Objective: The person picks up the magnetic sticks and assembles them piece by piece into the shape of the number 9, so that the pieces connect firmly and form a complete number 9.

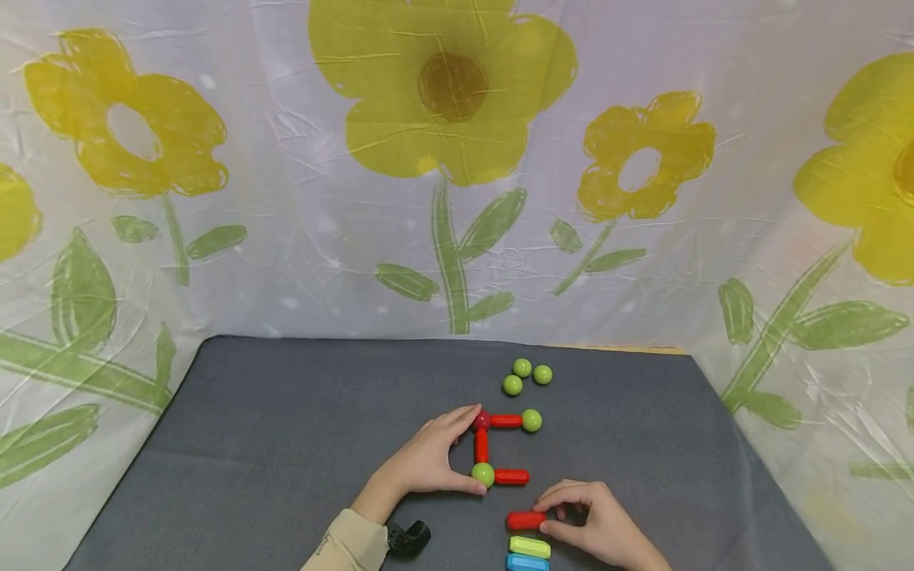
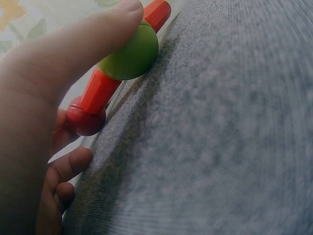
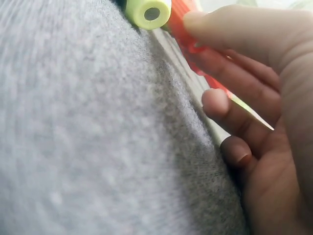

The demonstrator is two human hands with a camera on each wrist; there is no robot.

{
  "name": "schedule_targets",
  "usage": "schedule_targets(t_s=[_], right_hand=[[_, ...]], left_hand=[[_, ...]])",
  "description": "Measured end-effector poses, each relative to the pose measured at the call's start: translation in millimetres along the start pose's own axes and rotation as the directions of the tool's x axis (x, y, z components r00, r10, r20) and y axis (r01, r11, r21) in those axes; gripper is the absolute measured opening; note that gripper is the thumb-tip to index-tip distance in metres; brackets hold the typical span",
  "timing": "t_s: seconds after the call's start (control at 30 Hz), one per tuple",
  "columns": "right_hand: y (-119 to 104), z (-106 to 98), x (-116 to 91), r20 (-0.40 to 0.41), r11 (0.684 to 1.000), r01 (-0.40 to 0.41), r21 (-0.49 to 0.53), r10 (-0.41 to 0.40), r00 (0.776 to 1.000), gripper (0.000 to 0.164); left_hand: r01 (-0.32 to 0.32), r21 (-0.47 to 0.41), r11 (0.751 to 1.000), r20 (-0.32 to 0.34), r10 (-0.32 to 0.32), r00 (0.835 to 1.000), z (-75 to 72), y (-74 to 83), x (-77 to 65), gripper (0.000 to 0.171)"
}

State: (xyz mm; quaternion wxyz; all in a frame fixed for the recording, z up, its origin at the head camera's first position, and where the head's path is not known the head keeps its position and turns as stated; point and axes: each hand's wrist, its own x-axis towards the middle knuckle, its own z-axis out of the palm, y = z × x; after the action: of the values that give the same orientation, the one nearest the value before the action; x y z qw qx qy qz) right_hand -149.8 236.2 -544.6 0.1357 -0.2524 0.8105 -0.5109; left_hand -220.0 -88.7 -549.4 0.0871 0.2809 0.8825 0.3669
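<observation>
Nearest lie a glossy blue rod (image 1: 528, 562) and yellow-green rod (image 1: 530, 547); leftward, a beige cloth sleeve (image 1: 357, 546) bears dark marks, too small to read. Just beyond, the right hand (image 1: 598, 519) pinches a glossy red rod (image 1: 524, 521). Farther, the left hand (image 1: 424, 458) holds a bracket-shaped frame of red rods and red and green balls (image 1: 481, 446) between thumb and fingertips. Three glossy green balls (image 1: 512, 385) sit beyond on dark grey cloth (image 1: 300, 412).

Left hand (image 1: 421, 460) near middle of tabletop (image 1: 300, 428), thumb and fingers spread in a wide grip. Right hand (image 1: 594, 517) right of that middle, thumb and fingertips pinching.
</observation>
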Motion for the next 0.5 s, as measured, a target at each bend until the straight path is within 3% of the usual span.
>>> schedule_targets(t_s=[0.27,0.5], right_hand=[[0.1,-3.0,4.5,-0.164,0.994,0.095,0.049,-0.086,0.983,0.017],[0.6,-15.2,15.4,-0.297,0.997,0.077,-0.001,-0.074,0.952,0.017]], left_hand=[[0.008,-0.001,1.000,0.006,-0.008,1.000,-0.2,0.4,0.1,0.120],[0.005,-0.003,1.000,0.013,-0.005,1.000,-0.7,0.8,0.0,0.119]])
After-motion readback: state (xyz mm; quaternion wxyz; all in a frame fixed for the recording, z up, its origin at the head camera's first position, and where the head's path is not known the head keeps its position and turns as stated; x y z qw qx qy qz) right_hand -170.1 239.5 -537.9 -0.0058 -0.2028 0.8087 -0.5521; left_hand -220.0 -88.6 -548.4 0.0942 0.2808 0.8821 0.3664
